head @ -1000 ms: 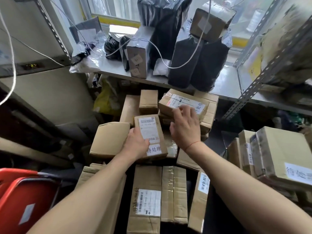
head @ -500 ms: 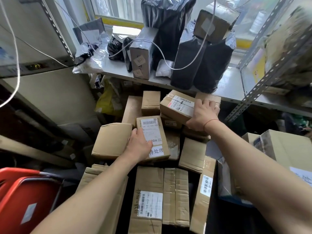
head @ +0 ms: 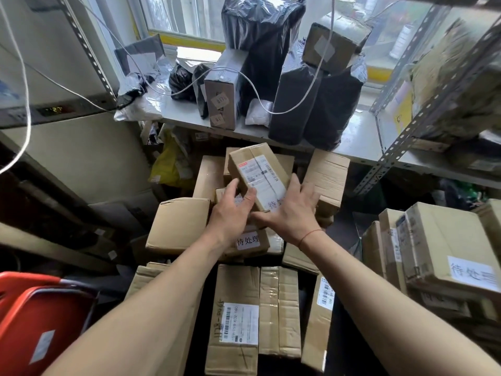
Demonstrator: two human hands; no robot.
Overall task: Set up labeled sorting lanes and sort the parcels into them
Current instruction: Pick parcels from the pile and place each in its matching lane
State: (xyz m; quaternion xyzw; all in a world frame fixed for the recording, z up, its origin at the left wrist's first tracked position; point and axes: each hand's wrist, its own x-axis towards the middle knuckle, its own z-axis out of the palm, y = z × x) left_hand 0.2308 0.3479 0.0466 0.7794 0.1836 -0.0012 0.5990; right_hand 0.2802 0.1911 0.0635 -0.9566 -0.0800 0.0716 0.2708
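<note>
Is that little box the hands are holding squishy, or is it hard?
Probably hard: the small cardboard box keeps straight edges between the left hand and right hand. Likely light, since it is held tilted. Its tape may be slightly slippery.

Parcel storeroom or courier depot, taped cardboard boxes (head: 238,318) with barcode labels heaped on the floor, black-wrapped packages (head: 314,104) along a slotted-angle metal shelf (head: 360,142) by a window (head: 189,17)
</note>
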